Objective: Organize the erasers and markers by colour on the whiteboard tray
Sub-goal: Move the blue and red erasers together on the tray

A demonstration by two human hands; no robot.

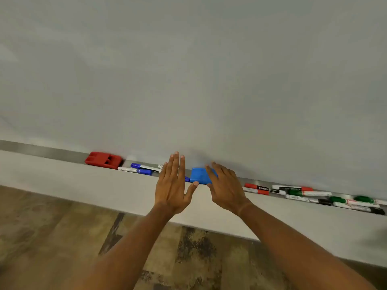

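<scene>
— Head view: where are the erasers?
— Red eraser (103, 160) sits at the tray's (52, 150) left; blue eraser (200, 175) lies mid-tray, between both hands.
— And the hands?
— Left hand (172, 185) is flat, fingers spread, holding nothing. Right hand (225, 188) is spread too, fingertips over the blue eraser's right edge; contact unclear.
— Markers?
— Blue markers (142, 168) beside the red eraser; red, green and black markers (314, 196) jumbled at right.

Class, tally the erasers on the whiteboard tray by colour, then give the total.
red eraser: 1
blue eraser: 1
Total: 2
</scene>
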